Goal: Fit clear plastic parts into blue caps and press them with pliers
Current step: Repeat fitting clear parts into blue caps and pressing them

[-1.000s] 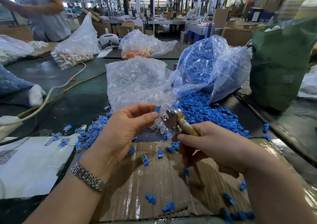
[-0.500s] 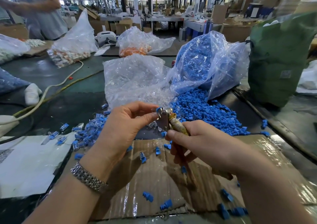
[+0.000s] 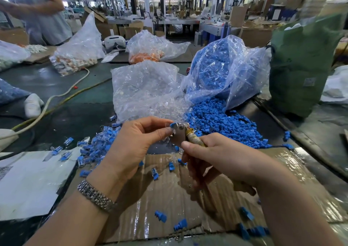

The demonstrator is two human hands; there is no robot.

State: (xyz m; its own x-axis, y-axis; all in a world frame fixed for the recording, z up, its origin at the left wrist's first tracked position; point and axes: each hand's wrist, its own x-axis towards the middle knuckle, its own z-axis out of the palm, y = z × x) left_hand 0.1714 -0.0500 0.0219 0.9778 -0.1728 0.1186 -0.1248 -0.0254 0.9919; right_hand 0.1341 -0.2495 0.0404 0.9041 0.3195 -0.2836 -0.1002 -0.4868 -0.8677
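Above taped cardboard [image 3: 188, 198], left hand [image 3: 135, 147] pinching blue cap [image 3: 172, 125] at pliers [image 3: 179, 133], right hand [image 3: 222, 157] gripping handles

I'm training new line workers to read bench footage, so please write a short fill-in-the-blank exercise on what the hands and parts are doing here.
1. The right hand grips the handles of the ____.
2. The left hand pinches a small ____ cap at the head of the pliers.
3. The loose caps spill from a clear plastic ____.
4. A metal watch sits on the ____ wrist.

Missing words: pliers; blue; bag; left
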